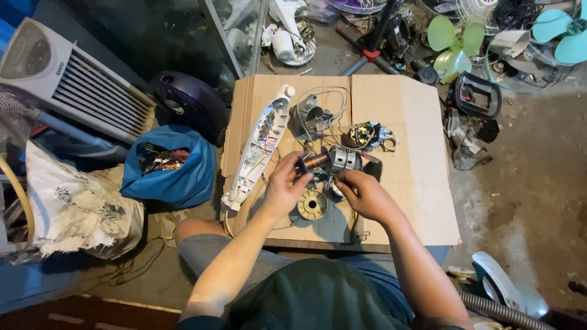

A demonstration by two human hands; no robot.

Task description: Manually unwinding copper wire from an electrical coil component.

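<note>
The person's left hand (285, 185) had its fingers closed around the dark end of a small motor with a copper winding (317, 161), held just above the cardboard sheet (416, 159), while the right hand (362, 191) pinched something small beside it, too tiny to make out. The thin wires (318, 98) trailing toward the grey motor housing (344, 158) looked likely to snag or tear if the motor were tugged. A loose grip could have dropped it onto the brass-coloured spool (312, 204) below.

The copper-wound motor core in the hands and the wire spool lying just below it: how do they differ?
The copper-wound motor core is lifted off the cardboard sheet, gripped by the left hand, with the right hand beside it; the wire spool lies flat on the sheet, untouched. The core shows reddish copper windings; the spool looks pale yellowish, a flat round disc. Both are small round parts.
</note>
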